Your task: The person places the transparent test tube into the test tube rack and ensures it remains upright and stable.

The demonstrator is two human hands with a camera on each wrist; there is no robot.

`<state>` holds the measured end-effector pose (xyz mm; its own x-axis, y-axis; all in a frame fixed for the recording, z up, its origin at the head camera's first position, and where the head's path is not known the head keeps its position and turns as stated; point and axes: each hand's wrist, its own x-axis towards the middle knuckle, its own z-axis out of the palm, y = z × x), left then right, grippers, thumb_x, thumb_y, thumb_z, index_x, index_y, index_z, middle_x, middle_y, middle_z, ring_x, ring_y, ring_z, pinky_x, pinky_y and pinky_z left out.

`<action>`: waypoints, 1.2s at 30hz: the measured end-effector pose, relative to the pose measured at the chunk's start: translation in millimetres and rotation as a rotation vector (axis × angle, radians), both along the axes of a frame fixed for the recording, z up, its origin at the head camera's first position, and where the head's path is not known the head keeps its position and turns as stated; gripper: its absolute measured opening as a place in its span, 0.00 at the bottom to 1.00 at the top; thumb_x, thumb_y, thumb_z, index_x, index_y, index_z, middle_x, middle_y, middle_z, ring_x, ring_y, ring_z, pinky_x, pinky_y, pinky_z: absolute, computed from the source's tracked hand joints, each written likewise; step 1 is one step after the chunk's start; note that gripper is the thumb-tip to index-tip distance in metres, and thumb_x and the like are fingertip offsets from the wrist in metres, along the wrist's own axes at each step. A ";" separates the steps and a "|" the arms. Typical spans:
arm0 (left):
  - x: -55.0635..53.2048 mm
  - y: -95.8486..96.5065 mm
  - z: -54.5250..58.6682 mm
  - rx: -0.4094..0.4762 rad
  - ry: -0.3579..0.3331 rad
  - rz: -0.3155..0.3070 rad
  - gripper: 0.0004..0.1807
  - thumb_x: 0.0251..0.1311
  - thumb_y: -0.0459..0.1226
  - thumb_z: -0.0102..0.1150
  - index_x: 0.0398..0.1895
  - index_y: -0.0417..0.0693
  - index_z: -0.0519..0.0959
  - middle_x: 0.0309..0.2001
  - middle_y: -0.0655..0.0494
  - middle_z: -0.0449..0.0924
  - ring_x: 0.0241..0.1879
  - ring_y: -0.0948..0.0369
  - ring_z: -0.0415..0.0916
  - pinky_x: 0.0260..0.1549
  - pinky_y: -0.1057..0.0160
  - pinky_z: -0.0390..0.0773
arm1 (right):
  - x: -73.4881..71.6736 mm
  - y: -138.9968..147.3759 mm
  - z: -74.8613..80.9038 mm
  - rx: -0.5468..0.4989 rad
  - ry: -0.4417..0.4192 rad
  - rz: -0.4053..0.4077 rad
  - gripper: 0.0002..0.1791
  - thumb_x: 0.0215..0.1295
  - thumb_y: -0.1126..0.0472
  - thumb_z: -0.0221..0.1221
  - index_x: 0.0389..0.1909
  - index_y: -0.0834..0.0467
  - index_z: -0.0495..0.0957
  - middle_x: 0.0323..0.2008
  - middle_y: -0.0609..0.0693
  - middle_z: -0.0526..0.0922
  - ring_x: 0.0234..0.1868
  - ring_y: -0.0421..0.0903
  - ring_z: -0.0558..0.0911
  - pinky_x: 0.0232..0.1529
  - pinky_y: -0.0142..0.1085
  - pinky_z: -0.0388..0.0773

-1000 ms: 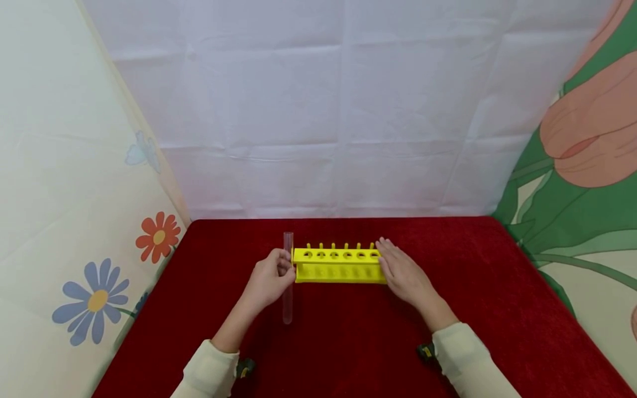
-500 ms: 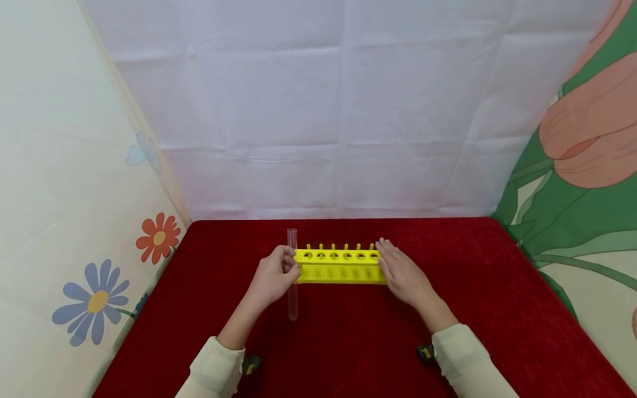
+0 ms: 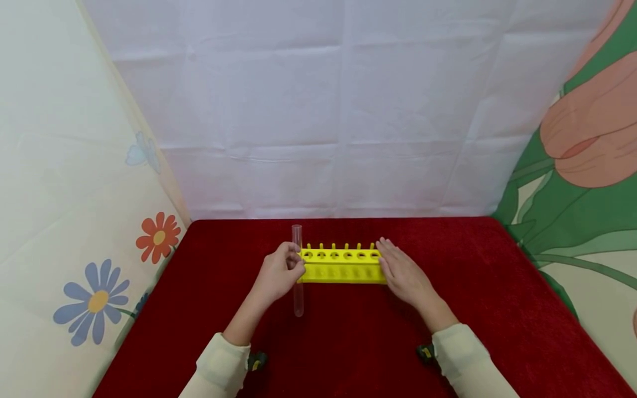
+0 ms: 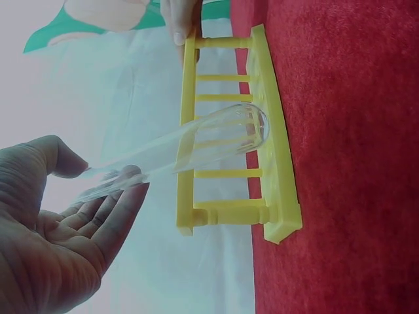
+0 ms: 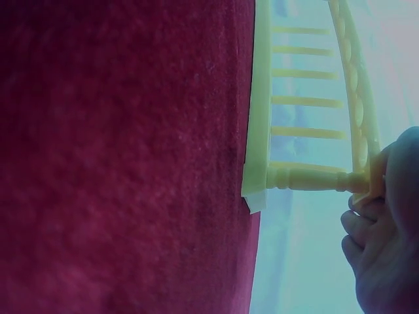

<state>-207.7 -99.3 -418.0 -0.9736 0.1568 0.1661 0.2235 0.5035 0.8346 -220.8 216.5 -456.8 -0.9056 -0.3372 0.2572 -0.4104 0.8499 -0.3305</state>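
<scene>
While sheets wall the red worktop, your left hand pinches a tube; your flat right hand touches the rack.

Left hand, pinching clear test tube: shifted right over the second, from beside the yellow rack end to in front of its left end. Tube: rose slightly, its mouth moved from level with the rack's left edge to above the first hole
</scene>
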 end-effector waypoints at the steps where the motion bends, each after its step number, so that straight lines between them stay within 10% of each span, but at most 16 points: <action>1: -0.3 0.4 -0.1 0.001 0.004 0.001 0.16 0.60 0.35 0.62 0.51 0.41 0.76 0.38 0.53 0.84 0.36 0.59 0.79 0.31 0.63 0.80 | 0.1 -0.1 -0.1 0.001 -0.002 -0.002 0.27 0.82 0.59 0.40 0.74 0.70 0.61 0.75 0.65 0.61 0.76 0.61 0.59 0.75 0.56 0.55; 36: -12.4 14.5 11.6 0.024 0.000 -0.037 0.15 0.63 0.37 0.61 0.52 0.45 0.74 0.42 0.54 0.83 0.41 0.58 0.78 0.39 0.60 0.81 | -3.3 1.4 -1.8 -0.004 -0.031 -0.004 0.27 0.82 0.59 0.40 0.74 0.69 0.60 0.75 0.64 0.60 0.77 0.61 0.59 0.75 0.56 0.55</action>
<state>-220.1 -84.8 -406.3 -0.9671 0.1889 0.1707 0.2420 0.4742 0.8465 -224.1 217.8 -458.6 -0.9145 -0.3328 0.2303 -0.3966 0.8501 -0.3464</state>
